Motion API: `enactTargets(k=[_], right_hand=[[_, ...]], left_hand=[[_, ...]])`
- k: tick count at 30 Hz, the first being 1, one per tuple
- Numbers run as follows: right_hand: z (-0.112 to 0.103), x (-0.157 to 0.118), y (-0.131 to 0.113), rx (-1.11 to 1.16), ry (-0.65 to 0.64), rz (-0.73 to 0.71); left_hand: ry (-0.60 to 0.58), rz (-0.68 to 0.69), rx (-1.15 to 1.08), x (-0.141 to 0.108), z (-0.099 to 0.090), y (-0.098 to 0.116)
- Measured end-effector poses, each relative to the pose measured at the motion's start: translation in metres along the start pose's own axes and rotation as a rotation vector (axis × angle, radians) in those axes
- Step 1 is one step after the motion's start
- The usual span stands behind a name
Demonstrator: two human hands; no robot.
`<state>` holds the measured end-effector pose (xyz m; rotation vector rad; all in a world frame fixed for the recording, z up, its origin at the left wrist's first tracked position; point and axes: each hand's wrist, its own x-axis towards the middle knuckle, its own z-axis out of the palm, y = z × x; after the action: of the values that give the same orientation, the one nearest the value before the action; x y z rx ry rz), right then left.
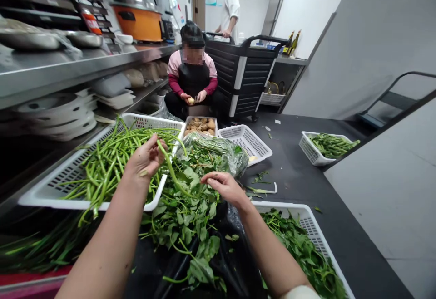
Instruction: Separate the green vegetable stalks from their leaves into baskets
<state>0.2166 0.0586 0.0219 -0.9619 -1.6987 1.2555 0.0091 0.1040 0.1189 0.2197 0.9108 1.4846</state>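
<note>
Cool, fairly even light filled the room, brightest on the white wall (313, 11); its source lay out of view. The steel surface (85, 73) carried a dull glare, and small highlights glinted on the clear plastic bag (237, 157). Deep shadow pooled at lower left, where the long thin leaves (44, 243) blurred. Wide-angle distortion stretched the edges and tilted upright lines, while the leafy stems (201, 226) near the centre looked reasonably crisp.
</note>
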Motion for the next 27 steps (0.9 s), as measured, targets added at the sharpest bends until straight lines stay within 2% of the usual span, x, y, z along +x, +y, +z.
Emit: enactTargets(k=[4, 8, 11, 14, 16, 20, 22, 25, 27], right_hand=[[0.006, 0.005, 0.006, 0.052, -0.188, 0.004], [0.011, 0.004, 0.009, 0.262, -0.355, 0.07], [0.013, 0.001, 0.011, 0.456, -0.406, 0.145], [0.015, -0.001, 0.012, 0.56, -0.462, 0.15], [0.016, -0.002, 0.011, 0.607, -0.448, 0.155], [0.021, 0.002, 0.011, 0.56, -0.334, 0.193], [0.023, 0.006, 0.018, 0.52, -0.142, 0.241], [0.023, 0.013, 0.035, 0.599, 0.265, 0.397], [0.023, 0.014, 0.044, 0.669, 0.425, 0.455]], left_hand=[[0.019, -0.009, 0.002, 0.004, -0.005, -0.002], [0.061, 0.0, -0.001, 0.014, -0.012, -0.003], [0.096, 0.012, -0.002, 0.02, -0.016, -0.004], [0.116, 0.013, -0.001, 0.022, -0.018, -0.005], [0.121, 0.018, 0.0, 0.022, -0.019, -0.006], [0.139, 0.045, 0.014, 0.017, -0.019, -0.006], [0.153, 0.098, 0.012, 0.013, -0.019, -0.004], [0.175, 0.212, 0.0, 0.006, -0.02, -0.001], [0.183, 0.27, 0.003, 0.001, -0.02, 0.0]])
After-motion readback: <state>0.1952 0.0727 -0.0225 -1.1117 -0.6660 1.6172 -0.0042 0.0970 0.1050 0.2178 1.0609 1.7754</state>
